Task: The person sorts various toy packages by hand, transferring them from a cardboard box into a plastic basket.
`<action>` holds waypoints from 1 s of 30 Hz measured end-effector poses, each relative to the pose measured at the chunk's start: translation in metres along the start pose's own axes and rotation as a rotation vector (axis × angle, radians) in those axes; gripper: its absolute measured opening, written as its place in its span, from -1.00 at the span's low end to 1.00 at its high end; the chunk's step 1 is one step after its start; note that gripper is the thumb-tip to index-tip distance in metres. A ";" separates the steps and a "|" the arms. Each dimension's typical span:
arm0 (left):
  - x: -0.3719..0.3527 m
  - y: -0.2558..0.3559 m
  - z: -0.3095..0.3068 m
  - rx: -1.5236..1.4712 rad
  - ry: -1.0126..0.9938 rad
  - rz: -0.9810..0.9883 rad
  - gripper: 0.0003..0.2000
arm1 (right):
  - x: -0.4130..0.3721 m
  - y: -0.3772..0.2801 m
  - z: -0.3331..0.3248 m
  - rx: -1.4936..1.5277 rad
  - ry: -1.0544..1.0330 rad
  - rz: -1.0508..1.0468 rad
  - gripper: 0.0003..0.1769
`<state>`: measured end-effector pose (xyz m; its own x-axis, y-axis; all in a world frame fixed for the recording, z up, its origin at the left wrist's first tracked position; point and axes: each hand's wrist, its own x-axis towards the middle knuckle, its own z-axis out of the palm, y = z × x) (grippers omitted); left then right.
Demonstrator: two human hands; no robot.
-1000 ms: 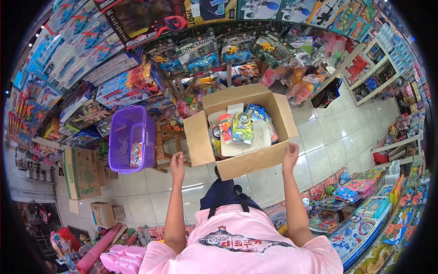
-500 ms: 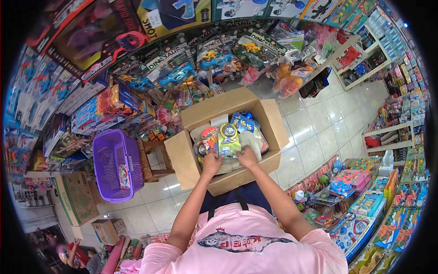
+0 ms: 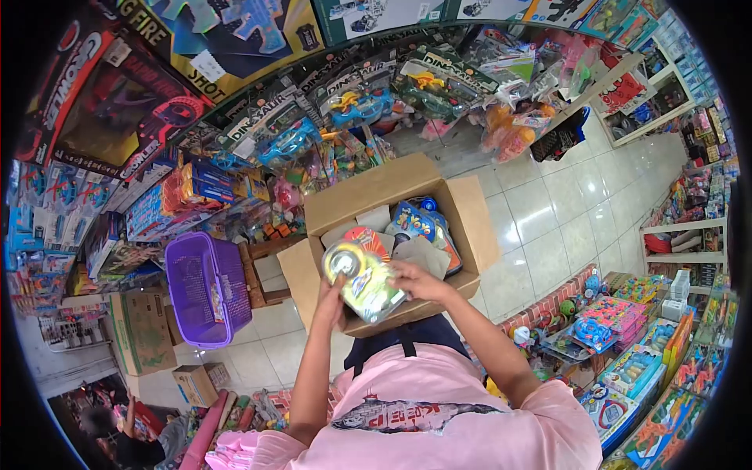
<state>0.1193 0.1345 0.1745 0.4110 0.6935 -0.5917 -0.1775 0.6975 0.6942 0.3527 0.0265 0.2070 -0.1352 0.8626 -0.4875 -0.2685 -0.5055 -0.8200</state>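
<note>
A shiny yellow-green toy blister pack [image 3: 368,288] with a round disc at one end is held tilted over the near left part of an open cardboard box [image 3: 479,211]. My left hand [image 3: 330,304] grips its left side, by the disc. On its right edge the fingers of my right hand [image 3: 417,283] are closed. A red fan-patterned pack [image 3: 371,241] shows just behind it. Further in lie a blue pack [image 3: 413,222] lettered like "YoYo" and loose grey-brown card [image 3: 423,252]. The held pack hides the near left corner of the contents.
Left of the box, a purple plastic basket [image 3: 177,301] with a small pack [image 3: 218,302] inside stands by a wooden stool [image 3: 265,274]. Hanging dinosaur toy packs [image 3: 356,102] line the far side. Toy displays [image 3: 619,337] flank the tiled floor [image 3: 540,219] on the right. Another person [image 3: 129,431] is at lower left.
The yellow-green pack has come up out of the box, toward me and to the left, and turned to a slant. Both hands moved with it, the left one further left.
</note>
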 end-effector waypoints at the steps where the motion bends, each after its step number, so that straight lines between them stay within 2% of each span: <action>1: -0.007 0.018 0.011 0.150 0.017 0.022 -0.59 | 0.008 0.009 -0.001 -0.155 -0.063 -0.027 -0.48; 2: -0.009 0.025 0.010 0.157 0.042 0.021 -0.63 | 0.020 0.016 -0.002 -0.152 -0.071 -0.024 -0.48; 4: -0.011 0.030 0.001 0.330 0.065 0.048 -0.60 | 0.038 0.019 -0.001 -0.362 -0.063 -0.065 -0.46; 5: -0.012 0.031 -0.003 0.331 0.074 0.046 -0.60 | 0.045 0.021 -0.002 -0.511 0.074 -0.160 -0.39; 6: -0.014 0.033 -0.005 0.365 0.088 0.067 -0.60 | 0.052 0.026 0.000 -0.509 0.064 -0.159 -0.39; 8: -0.021 0.033 -0.010 0.397 0.115 0.086 -0.60 | 0.066 0.045 0.004 -0.800 0.428 -0.377 -0.37; 9: -0.023 0.033 -0.011 0.404 0.140 0.093 -0.58 | 0.070 0.044 0.008 -0.800 0.416 -0.380 -0.37; 11: -0.030 0.031 -0.013 0.423 0.173 0.126 -0.55 | 0.076 0.042 0.016 -0.932 0.433 -0.176 -0.31; 14: -0.044 0.031 -0.006 0.463 0.248 0.095 -0.55 | 0.088 0.045 0.016 -1.094 0.387 -0.227 -0.28; 18: -0.060 0.023 -0.014 0.405 0.313 0.085 -0.60 | 0.085 0.040 0.007 -0.939 0.295 -0.196 -0.27; 21: -0.075 0.016 -0.030 0.388 0.377 0.065 -0.62 | 0.069 0.021 -0.003 -0.716 0.312 -0.374 -0.31; 28: -0.094 0.011 -0.064 0.087 0.494 0.146 -0.61 | 0.051 -0.026 0.018 -0.572 0.315 -0.412 -0.33; 30: -0.097 0.011 -0.080 0.067 0.516 0.166 -0.59 | 0.055 -0.027 0.033 -0.614 0.287 -0.419 -0.33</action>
<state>0.0062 0.0897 0.2070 -0.1129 0.8034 -0.5846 -0.1381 0.5700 0.8100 0.3214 0.0885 0.2118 0.1341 0.9867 -0.0916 0.3422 -0.1328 -0.9302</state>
